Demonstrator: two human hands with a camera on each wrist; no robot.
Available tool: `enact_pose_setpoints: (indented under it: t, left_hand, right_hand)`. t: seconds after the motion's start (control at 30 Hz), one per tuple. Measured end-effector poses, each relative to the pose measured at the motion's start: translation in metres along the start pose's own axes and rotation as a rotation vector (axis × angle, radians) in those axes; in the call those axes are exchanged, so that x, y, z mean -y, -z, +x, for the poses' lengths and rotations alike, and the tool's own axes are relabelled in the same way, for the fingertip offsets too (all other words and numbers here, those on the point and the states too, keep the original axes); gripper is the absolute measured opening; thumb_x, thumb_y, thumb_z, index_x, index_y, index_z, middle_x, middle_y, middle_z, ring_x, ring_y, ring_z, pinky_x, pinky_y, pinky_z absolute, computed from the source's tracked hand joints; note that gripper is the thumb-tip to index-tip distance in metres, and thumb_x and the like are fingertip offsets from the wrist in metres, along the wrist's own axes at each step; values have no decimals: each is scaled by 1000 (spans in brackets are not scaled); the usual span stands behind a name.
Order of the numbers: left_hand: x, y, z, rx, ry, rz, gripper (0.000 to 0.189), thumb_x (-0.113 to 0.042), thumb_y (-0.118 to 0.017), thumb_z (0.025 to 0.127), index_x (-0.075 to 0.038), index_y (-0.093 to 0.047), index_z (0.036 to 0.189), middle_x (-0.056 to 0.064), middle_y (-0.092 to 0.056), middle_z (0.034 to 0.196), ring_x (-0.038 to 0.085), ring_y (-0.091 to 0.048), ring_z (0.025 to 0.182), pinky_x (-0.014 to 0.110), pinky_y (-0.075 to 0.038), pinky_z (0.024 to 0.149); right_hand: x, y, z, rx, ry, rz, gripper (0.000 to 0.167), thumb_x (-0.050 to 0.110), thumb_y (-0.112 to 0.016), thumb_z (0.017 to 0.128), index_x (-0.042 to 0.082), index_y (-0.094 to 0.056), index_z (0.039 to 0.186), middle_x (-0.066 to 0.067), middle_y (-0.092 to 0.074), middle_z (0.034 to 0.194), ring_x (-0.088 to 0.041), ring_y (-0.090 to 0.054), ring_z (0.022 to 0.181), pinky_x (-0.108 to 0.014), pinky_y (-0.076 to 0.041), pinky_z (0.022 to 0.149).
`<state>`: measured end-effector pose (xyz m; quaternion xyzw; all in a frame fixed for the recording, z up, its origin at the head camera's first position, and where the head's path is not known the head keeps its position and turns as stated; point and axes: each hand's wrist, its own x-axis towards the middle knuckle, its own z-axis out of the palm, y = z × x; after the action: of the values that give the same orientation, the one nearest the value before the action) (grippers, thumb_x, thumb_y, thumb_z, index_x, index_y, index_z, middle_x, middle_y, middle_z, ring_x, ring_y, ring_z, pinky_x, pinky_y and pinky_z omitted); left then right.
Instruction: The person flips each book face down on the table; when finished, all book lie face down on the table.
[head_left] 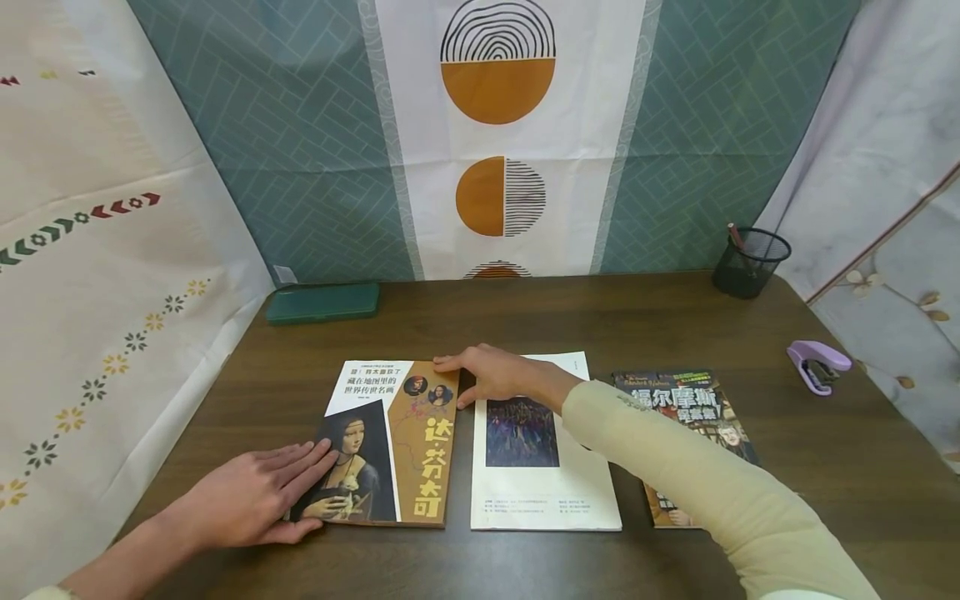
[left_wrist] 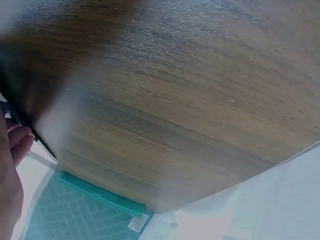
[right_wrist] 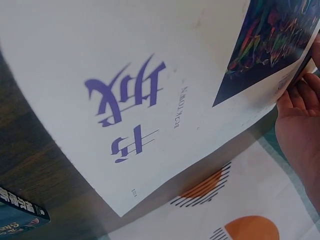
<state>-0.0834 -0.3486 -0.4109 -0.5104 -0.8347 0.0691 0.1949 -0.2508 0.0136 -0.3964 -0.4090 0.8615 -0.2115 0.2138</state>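
A brown-and-white book [head_left: 416, 450] with a painted portrait on its cover lies flat on the table. My left hand [head_left: 251, 492] rests at its left side, fingers extended over the edge and thumb by the lower left corner. At the upper right corner, my right hand [head_left: 491, 375] touches the book, with the index finger at the top edge and the thumb along the right edge. Just right of it lies a white book [head_left: 547, 496] with a dark picture and, in the right wrist view, large purple characters [right_wrist: 135, 95]. My right wrist and sleeve cover part of it.
Farther right lies a dark comic-style book [head_left: 678, 396], partly under my right sleeve [head_left: 697, 467]. A purple stapler-like tool [head_left: 817, 365] sits near the right edge. A black mesh pen cup [head_left: 750, 262] and a green case [head_left: 322, 303] stand along the back of the wooden table [head_left: 525, 312].
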Motion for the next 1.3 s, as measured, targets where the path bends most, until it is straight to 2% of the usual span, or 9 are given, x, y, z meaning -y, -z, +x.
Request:
enact_pose_setpoints:
  t: [0.2,0.37,0.53,0.7,0.83,1.0,1.17,1.2,1.3]
  left_hand:
    - [6,10,2,-97,39,-2,63,-53,-42,112,-2,-72,132,14,-75,126,23,-79,97,40,-64,72]
    - [19,24,11,-230,85,-20,59,-48,-39,115,-3,-74,128,9,-79,117,21,-79,90,41,-63,66]
    - [29,42,25,-309,114,-29,55,-46,-41,116,-5,-78,120,5,-81,103,16,-78,76,35,-59,57]
    - [38,64,42,-396,99,-10,50,-40,-45,115,-5,-80,111,-1,-80,86,8,-68,55,29,-52,48]
    - [45,80,53,-479,114,40,49,-39,-48,115,-5,-82,104,-2,-77,75,7,-58,46,31,-49,42]
    - [52,93,57,-518,248,38,55,-45,-50,113,-6,-83,95,0,-76,75,7,-60,48,32,-50,45]
    - [58,99,57,-551,413,-54,57,-52,-56,109,-4,-84,98,5,-78,78,-1,-55,53,17,-44,51]
    - [59,99,56,-555,450,-85,52,-49,-61,107,-3,-84,99,6,-79,79,-4,-55,55,13,-43,54]
    - [59,100,53,-557,586,-208,19,-22,-79,99,-4,-84,102,0,-79,83,-9,-55,58,6,-41,59]
  right_hand:
    - [1,1,0,6,1,-11,77,18,-81,95,15,-44,162,-1,-36,170,-26,-33,156,-41,-33,124]
    - [1,0,1,-1,1,-29,76,17,-81,96,15,-44,163,-2,-37,169,-27,-36,155,-42,-34,123]
    - [-1,-5,2,-96,37,-33,56,5,-68,104,9,-53,157,-10,-51,160,-29,-49,147,-42,-43,118]
    - [0,-5,1,-226,51,39,36,1,-58,107,3,-66,143,-13,-69,139,-24,-67,119,-33,-54,97]
    - [3,4,1,-303,-2,136,25,4,-60,108,1,-72,130,-11,-75,117,-20,-65,93,-28,-54,83]
    - [3,14,-1,-409,2,239,15,4,-67,104,-3,-74,116,-16,-76,104,-17,-62,81,-25,-51,72]
    - [7,25,-10,-516,31,301,9,2,-69,102,-2,-74,109,-18,-76,99,-25,-65,82,-26,-53,73]
    - [9,28,-13,-535,32,311,8,2,-69,102,-2,-74,108,-18,-75,97,-28,-66,82,-27,-54,73]
    - [15,36,-21,-586,10,337,8,-1,-69,101,-1,-73,108,-15,-74,93,-32,-70,84,-28,-57,73]
